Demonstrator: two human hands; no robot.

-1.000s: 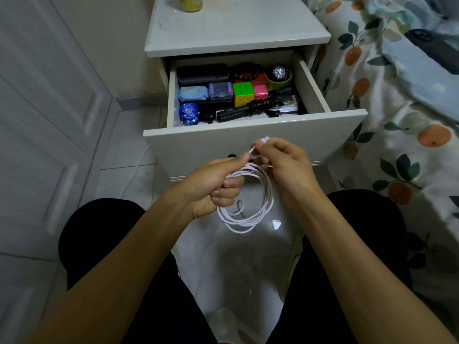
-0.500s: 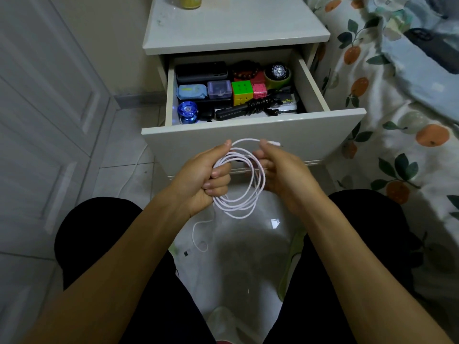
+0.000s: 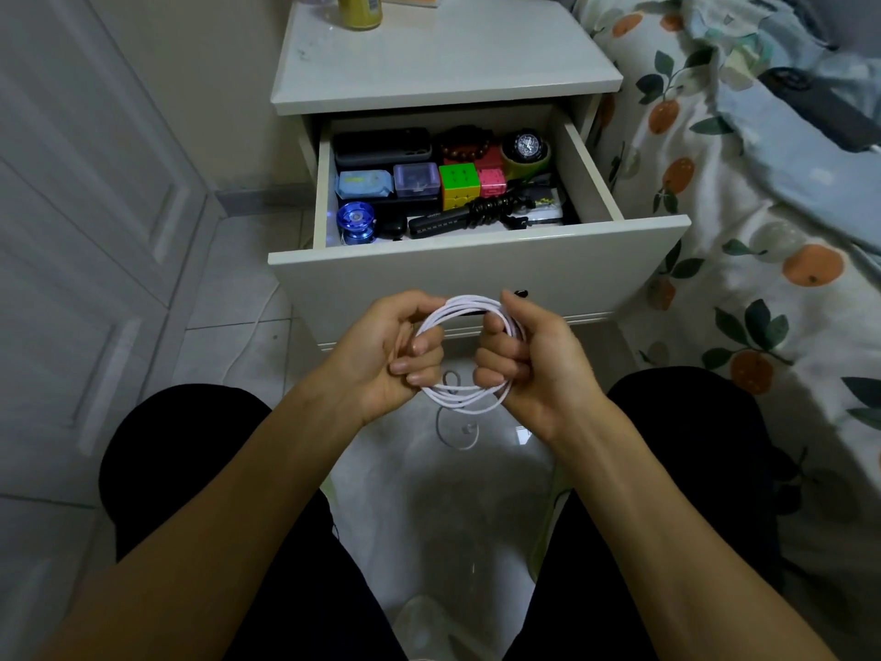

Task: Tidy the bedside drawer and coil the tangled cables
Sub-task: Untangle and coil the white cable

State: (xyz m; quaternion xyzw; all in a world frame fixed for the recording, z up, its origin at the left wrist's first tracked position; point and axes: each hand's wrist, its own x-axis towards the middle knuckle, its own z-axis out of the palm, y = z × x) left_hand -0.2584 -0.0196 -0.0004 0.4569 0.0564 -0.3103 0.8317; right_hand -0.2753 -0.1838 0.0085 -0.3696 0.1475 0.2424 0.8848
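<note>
Since the earlier frame both hands have closed onto the white cable (image 3: 465, 398), now coiled just near of the open drawer (image 3: 476, 274). Left hand (image 3: 388, 348) and right hand (image 3: 529, 360) fingers curl around opposite sides. Light, limp and springy, it is best held across all loops; one tail dangles.

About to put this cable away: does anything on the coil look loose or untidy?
Yes. Both the left hand and the right hand grip the white cable as a neat coil, but one loose end dangles below it, curling, not yet wound in.
</note>
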